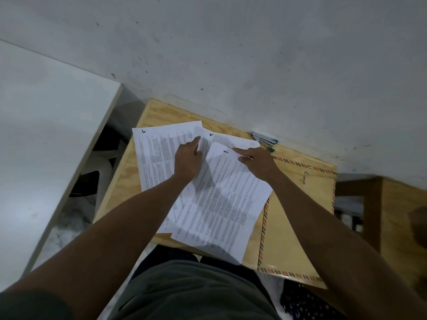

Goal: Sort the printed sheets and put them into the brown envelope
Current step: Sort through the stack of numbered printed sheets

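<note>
Printed sheets (221, 199): I saw them fanned loose on the plywood table (124, 181), overlapping the brown envelope (291, 227).
Left hand (188, 161): pinched a lifted sheet edge.
Right hand (258, 163): fingers extended, pressing the top sheet.
Pens (265, 139): against the wall (231, 54).

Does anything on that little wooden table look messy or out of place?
Yes. The printed sheets lie fanned at different angles, not squared up, and the nearest one overhangs the table's front edge. The brown envelope also juts past that edge. Nothing looks torn or spilled.
</note>
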